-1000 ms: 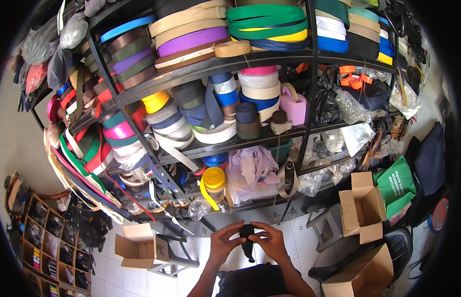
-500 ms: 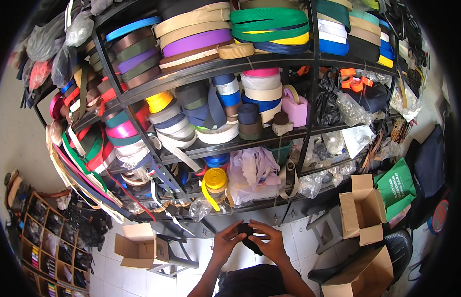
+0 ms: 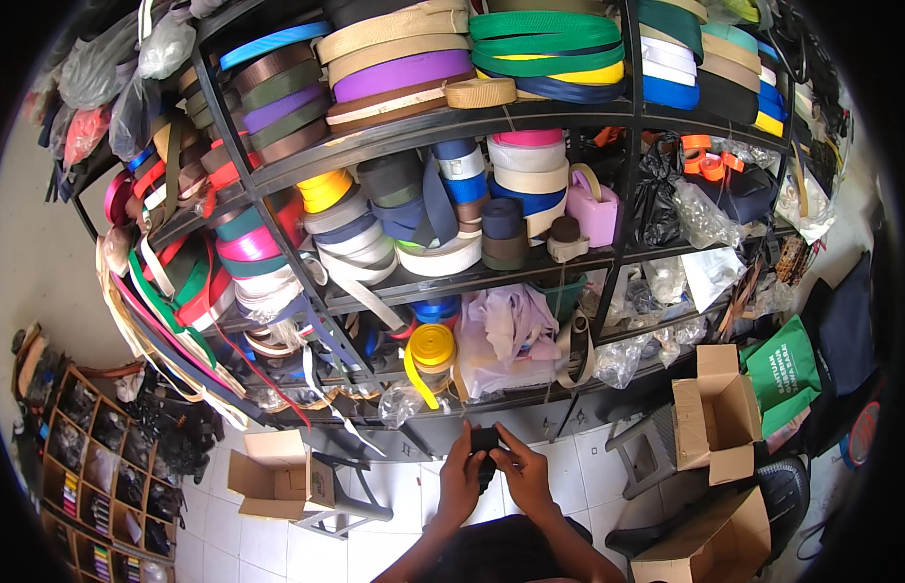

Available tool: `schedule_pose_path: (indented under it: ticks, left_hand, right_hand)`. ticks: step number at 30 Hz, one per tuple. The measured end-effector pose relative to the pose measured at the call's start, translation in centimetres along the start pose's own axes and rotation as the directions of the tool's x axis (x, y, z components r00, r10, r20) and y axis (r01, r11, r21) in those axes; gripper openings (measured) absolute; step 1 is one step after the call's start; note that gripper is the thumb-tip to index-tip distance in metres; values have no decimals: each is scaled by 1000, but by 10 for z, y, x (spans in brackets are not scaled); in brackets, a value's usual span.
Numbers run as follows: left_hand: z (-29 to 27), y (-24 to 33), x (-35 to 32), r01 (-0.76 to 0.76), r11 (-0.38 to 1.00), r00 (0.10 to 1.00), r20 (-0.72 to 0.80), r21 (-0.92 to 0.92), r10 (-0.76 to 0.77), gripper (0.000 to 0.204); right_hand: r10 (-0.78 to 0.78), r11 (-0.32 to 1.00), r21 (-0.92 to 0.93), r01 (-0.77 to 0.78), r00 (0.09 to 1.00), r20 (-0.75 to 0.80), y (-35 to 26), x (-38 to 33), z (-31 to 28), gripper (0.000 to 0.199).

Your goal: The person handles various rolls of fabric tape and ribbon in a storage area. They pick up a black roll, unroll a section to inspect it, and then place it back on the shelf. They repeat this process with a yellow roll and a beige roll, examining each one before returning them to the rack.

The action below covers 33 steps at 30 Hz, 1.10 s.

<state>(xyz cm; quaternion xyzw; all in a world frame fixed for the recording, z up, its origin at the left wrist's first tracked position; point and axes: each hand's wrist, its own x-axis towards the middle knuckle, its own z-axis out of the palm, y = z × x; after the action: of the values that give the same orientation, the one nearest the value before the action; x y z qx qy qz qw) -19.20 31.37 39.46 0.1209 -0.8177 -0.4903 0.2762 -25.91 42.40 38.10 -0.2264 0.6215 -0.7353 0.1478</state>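
In front of my body, low in the view, I hold a small black bundle [image 3: 485, 440] that looks like folded or rolled strap. My left hand [image 3: 458, 480] grips its left side, fingers pointing up along it. On the opposite side my right hand [image 3: 524, 478] presses it with thumb and fingers. A darker length of the same black stuff hangs down between the palms. Its exact form is too small to make out.
Ahead stands a black metal rack [image 3: 375, 142] stacked with coloured webbing rolls. A yellow roll [image 3: 432, 346] sits on its low shelf. An open carton [image 3: 278, 476] rests on a stool at left; another carton [image 3: 710, 418] is at right. A compartment shelf [image 3: 93, 466] stands far left.
My hands have drawn closer together and turned more upright around the black strap. Less of its hanging part shows to the right. The whole view has shifted slightly.
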Motion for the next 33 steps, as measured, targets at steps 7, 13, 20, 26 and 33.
schedule_pose_path:
  ticks: [7,13,20,26,33]
  left_hand:
    - [-15,-8,8,181,981,974,147,-66,-170,60]
    - [-18,-8,9,259,918,962,166,-301,-217,61]
    - [-27,-7,14,484,718,874,320,-501,-366,62]
    - [-10,-12,9,339,847,941,160,-410,-299,59]
    - [-6,-14,6,214,923,977,61,-319,-205,55]
  right_hand:
    - [-3,1000,26,3,1000,8,11,6,0,52]
    - [3,1000,11,-3,1000,22,-2,11,-4,47]
    - [-68,989,-125,76,996,64,-4,11,-9,47]
    - [-168,939,-305,158,986,-6,6,3,9,52]
    - [-104,977,-187,103,995,2,0,4,7,47]
